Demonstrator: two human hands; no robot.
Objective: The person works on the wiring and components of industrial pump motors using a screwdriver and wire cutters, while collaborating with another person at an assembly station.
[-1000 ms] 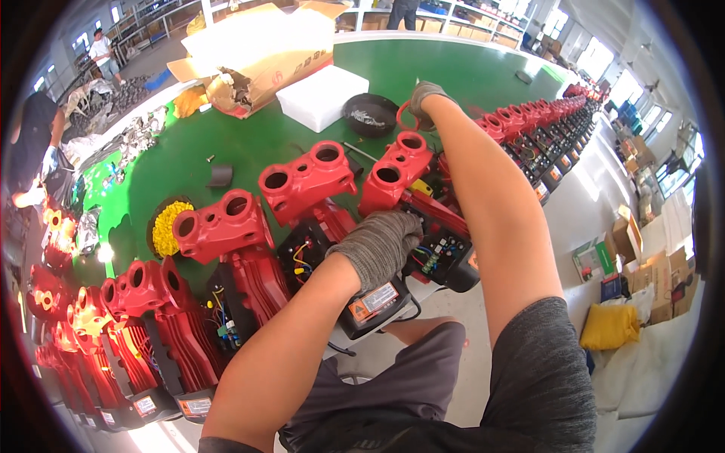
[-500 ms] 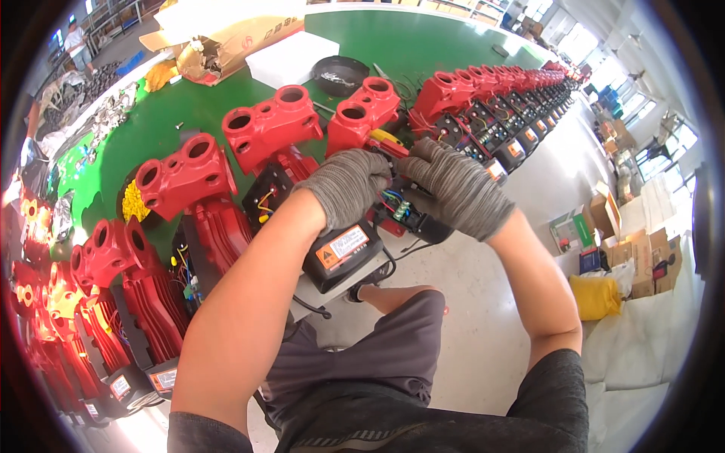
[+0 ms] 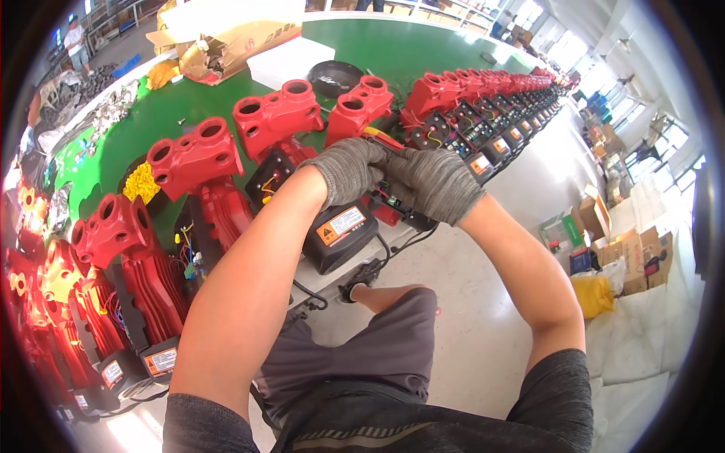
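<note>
My left hand (image 3: 349,172) and my right hand (image 3: 438,185), both in grey knit gloves, meet over the wiring end of a red cast machine body (image 3: 361,109). Their fingers are bent and pressed together almost tip to tip. Whatever they pinch is hidden by the gloves. A slim yellow-and-red piece (image 3: 383,137) shows just beyond the fingertips; its kind is unclear. The machine's wiring compartment is mostly covered by my right hand. Beside my left wrist sits a black box with an orange-and-white label (image 3: 340,226), a black cable running from it.
Similar red machine bodies (image 3: 192,155) line the green tabletop (image 3: 423,41) on both sides. A black bowl (image 3: 336,78), a white box (image 3: 287,62), an open carton (image 3: 226,49) and a bowl of yellow caps (image 3: 142,183) stand farther in. Boxes (image 3: 634,260) lie on the floor right.
My right hand has shifted left and inward against my left hand, now covering wires and a green terminal that showed before. The whole view has shifted slightly.
</note>
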